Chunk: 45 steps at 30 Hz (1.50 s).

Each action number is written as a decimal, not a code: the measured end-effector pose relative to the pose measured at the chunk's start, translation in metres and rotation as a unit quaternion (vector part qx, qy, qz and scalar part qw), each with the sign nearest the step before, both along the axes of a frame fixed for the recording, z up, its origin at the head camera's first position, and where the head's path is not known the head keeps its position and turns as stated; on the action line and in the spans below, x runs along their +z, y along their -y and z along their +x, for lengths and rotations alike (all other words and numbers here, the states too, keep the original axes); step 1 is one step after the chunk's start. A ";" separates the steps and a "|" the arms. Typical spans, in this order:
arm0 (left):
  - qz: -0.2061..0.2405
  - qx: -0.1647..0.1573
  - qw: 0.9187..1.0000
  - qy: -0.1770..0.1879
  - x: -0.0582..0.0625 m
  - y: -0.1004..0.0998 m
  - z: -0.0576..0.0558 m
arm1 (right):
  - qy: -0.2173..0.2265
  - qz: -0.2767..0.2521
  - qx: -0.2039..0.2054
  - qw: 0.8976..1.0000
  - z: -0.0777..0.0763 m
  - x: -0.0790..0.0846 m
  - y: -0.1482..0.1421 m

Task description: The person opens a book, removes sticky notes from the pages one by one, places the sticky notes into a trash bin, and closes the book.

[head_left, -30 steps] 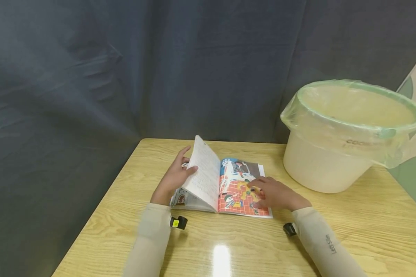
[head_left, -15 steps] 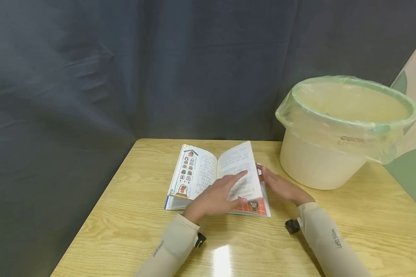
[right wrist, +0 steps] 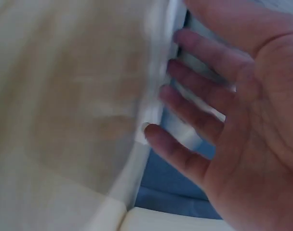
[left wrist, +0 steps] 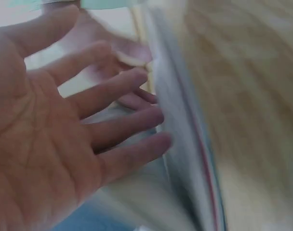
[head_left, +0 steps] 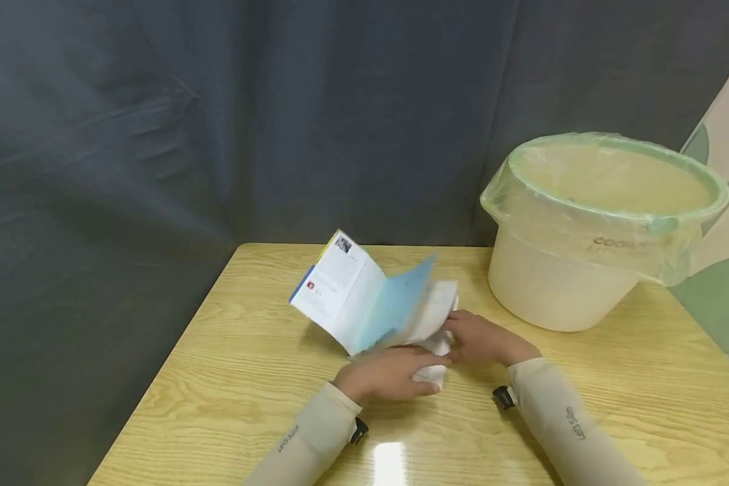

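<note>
A paperback book (head_left: 337, 290) stands partly open above the table in the head view. Its white flap with small print leans left, a blue sheet (head_left: 401, 300) rises in the middle, and loose pages blur at the right. My left hand (head_left: 395, 374) lies along the near edge of the book, fingers reaching right. In the left wrist view its fingers (left wrist: 132, 122) are spread, tips against the pages. At the book's right side is my right hand (head_left: 486, 341). The right wrist view shows its fingers (right wrist: 199, 106) loosely extended, tips at a blurred page edge (right wrist: 153, 96).
A whitish bucket (head_left: 553, 290) with a greenish plastic bag over its rim stands on the right. The wooden table (head_left: 176, 405) ends at the back against a dark curtain (head_left: 364, 121). Black wrist cameras (head_left: 503, 398) sit below the hands.
The book has gone from lying spread on printed pages to a raised, half-folded state with the flap and blue sheet showing. My left hand left the left page and crossed to the book's near right edge.
</note>
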<state>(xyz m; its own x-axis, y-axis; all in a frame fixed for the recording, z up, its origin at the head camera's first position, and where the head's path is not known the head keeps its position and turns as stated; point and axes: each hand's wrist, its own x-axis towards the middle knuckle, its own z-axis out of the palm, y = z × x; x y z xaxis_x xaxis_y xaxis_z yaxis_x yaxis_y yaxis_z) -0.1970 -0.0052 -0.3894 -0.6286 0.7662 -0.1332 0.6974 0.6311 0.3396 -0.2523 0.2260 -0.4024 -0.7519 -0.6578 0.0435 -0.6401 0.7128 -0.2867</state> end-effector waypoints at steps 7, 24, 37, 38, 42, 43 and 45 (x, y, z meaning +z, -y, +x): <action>0.058 -0.028 0.995 0.076 0.026 0.024 0.002 | 0.045 0.011 -0.017 0.999 0.002 -0.005 0.002; 0.204 0.219 0.953 0.037 0.008 0.077 -0.041 | 0.080 -0.047 -0.127 0.988 -0.002 -0.003 -0.014; 0.095 0.244 0.963 0.055 -0.010 0.069 -0.046 | 0.033 -0.024 -0.215 0.976 0.002 0.006 -0.003; 0.092 0.241 0.964 0.058 -0.011 0.069 -0.047 | 0.027 -0.026 -0.216 0.976 0.002 0.006 -0.002; 0.094 0.244 0.963 0.071 -0.013 0.070 -0.045 | 0.019 -0.013 -0.218 0.976 0.002 0.004 0.001; 0.096 0.243 0.962 0.073 -0.012 0.069 -0.045 | 0.019 -0.007 -0.218 0.976 0.001 0.004 0.002; 0.095 0.244 0.962 0.077 -0.011 0.068 -0.043 | 0.023 0.009 -0.221 0.975 0.001 0.003 0.004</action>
